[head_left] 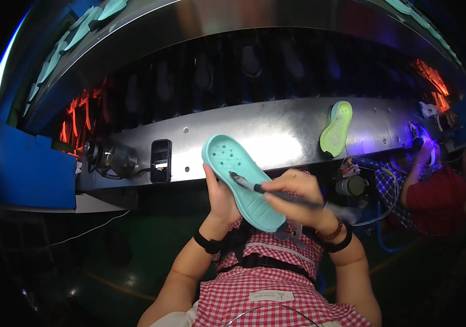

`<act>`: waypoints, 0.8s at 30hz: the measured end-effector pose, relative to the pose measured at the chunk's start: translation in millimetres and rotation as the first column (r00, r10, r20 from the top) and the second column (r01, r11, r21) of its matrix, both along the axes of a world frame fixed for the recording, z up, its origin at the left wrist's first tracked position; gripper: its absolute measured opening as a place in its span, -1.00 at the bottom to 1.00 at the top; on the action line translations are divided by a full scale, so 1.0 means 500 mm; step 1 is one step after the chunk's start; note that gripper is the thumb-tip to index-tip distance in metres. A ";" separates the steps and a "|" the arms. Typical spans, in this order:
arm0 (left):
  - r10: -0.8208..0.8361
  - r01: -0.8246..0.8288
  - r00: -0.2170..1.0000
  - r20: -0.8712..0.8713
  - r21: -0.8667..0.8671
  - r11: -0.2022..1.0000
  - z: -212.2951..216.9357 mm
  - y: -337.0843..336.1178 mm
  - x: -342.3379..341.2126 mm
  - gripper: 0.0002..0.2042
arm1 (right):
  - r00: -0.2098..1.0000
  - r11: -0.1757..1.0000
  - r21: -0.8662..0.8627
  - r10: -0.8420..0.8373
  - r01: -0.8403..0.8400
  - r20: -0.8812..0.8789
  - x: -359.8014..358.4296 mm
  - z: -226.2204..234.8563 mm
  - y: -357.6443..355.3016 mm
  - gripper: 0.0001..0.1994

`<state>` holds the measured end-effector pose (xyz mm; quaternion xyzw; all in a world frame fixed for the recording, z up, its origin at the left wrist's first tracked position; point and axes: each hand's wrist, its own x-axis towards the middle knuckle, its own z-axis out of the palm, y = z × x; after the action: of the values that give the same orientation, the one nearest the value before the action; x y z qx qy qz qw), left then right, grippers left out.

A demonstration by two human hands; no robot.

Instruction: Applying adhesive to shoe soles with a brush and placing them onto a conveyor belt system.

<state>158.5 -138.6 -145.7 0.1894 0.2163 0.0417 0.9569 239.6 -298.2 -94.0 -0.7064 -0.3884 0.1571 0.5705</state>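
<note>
Hands both closed, left point(219, 199) gripping the teal clog point(243, 182) by its edge, right point(293, 197) holding a brush point(276, 193); clog looks light, bendy, best held mid-sole

We face a long steel conveyor housing point(276, 136) curving across our view. A yellow-green clog point(336, 128) leans on its front ledge, and a small black device point(160, 161) sits further left.

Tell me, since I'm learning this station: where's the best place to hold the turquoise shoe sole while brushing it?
Probably by its long left edge, from behind, as the left hand does: the turquoise sole stands tilted, its face open to the brush in the right hand.
</note>
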 end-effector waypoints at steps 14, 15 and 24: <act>0.148 -0.173 0.980 0.132 0.208 0.963 0.061 0.023 -0.002 -0.20 | 0.985 0.977 0.137 0.153 -0.163 0.080 -0.020 0.045 0.008 -0.75; 0.216 -0.238 0.970 0.108 0.277 0.931 0.064 0.036 0.000 -0.21 | 0.970 0.953 0.183 0.234 -0.243 0.070 -0.024 0.056 0.001 -0.75; 0.350 -0.362 0.932 0.092 0.243 0.900 0.117 0.064 0.001 -0.25 | 0.905 0.901 0.230 0.404 -0.368 -0.136 0.001 0.046 -0.031 -0.76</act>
<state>159.2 -106.6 -87.2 0.2676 0.2182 0.2477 0.9052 239.9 -313.7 -71.3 -0.5373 -0.4818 0.2910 0.6281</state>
